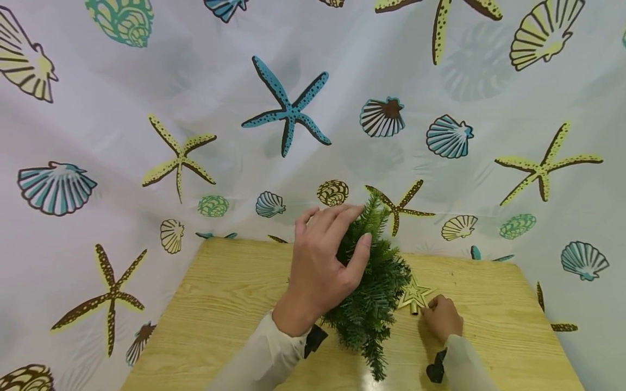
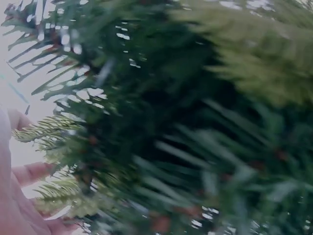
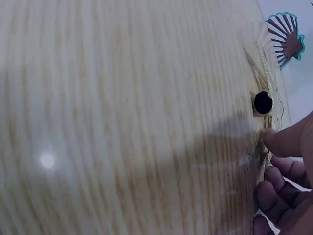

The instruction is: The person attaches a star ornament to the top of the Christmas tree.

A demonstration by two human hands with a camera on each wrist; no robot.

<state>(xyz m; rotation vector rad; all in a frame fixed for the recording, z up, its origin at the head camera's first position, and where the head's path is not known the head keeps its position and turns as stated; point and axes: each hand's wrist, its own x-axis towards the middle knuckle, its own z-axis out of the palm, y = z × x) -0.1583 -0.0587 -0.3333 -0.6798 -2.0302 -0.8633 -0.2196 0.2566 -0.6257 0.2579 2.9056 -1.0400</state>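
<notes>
A small artificial Christmas tree stands over the table, its light green tip pointing up and away. My left hand is against the tree's upper left side, fingers extended and thumb spread apart over the branches. In the left wrist view, the branches fill most of the picture, and fingers show behind the needles at the left edge. To the right of the tree lies a gold star tree topper with a short hollow tube. My right hand pinches one of its points between thumb and curled fingers.
A light wooden table lies under everything. A white curtain printed with starfish and shells hangs behind it and along both sides. Dark straps sit at both wrists over pale sleeves.
</notes>
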